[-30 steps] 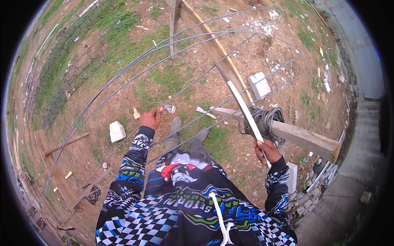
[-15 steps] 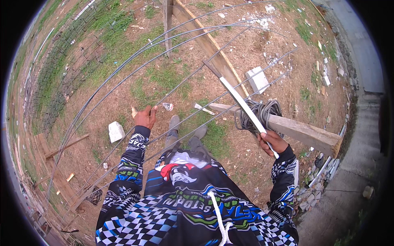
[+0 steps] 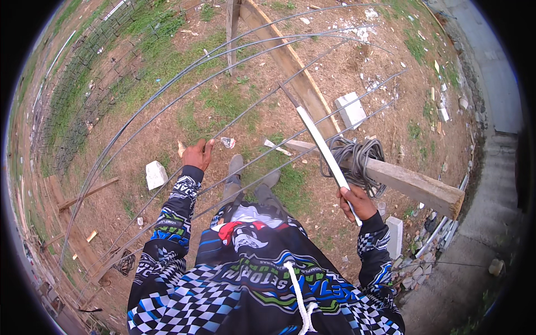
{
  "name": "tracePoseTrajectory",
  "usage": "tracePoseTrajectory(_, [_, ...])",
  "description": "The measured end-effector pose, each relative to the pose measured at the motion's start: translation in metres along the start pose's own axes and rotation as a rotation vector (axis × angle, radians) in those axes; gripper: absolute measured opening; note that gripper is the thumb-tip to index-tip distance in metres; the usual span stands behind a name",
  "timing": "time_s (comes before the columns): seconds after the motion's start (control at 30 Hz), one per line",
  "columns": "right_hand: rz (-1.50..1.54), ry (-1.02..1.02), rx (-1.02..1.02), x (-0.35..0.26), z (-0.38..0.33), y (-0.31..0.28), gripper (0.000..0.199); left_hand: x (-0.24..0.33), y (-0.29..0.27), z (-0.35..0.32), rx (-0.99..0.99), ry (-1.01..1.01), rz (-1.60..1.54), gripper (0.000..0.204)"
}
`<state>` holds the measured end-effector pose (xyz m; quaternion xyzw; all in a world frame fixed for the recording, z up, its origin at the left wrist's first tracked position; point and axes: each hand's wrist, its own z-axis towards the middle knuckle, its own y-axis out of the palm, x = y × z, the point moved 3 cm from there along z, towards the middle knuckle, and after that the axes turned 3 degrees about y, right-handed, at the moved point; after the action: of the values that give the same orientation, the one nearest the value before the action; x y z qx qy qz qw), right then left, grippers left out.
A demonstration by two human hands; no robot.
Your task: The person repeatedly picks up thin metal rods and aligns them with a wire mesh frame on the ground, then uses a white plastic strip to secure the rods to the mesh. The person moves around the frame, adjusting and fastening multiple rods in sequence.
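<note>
My left hand [image 3: 198, 154] is closed around a thin steel rod [image 3: 244, 113], which slants up to the right. My right hand [image 3: 357, 203] grips the lower end of a long white-handled bar [image 3: 322, 142], most likely a rebar bending tool. Its narrow dark tip meets or overlaps the held rod; I cannot tell whether it hooks on. More steel rods [image 3: 262, 157] run side by side beneath the tool and past my left forearm. A coil of grey wire [image 3: 365, 158] hangs around a wooden beam [image 3: 413, 183] beside my right hand.
A wooden plank [image 3: 296, 64] and post [image 3: 232, 33] stand ahead. White blocks lie on the ground, one [image 3: 350, 110] past the coil and another [image 3: 156, 175] left of my left hand. Wire cages [image 3: 72, 106] fill the far left; a concrete strip [image 3: 486, 195] borders the right.
My right hand has moved left and slightly down with the white-handled bar, which now stands steeper. A white block by my right wrist has come into view. My left hand stays nearly in place.
</note>
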<state>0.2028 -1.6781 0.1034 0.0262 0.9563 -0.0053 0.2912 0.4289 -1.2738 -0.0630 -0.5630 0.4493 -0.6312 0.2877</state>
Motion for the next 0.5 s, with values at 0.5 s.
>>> tracePoseTrajectory(0.5, [-0.457,-0.101,0.309,0.024,0.017,-0.005,0.032,0.006,-0.005,0.000,0.003,-0.041,-0.067,0.044])
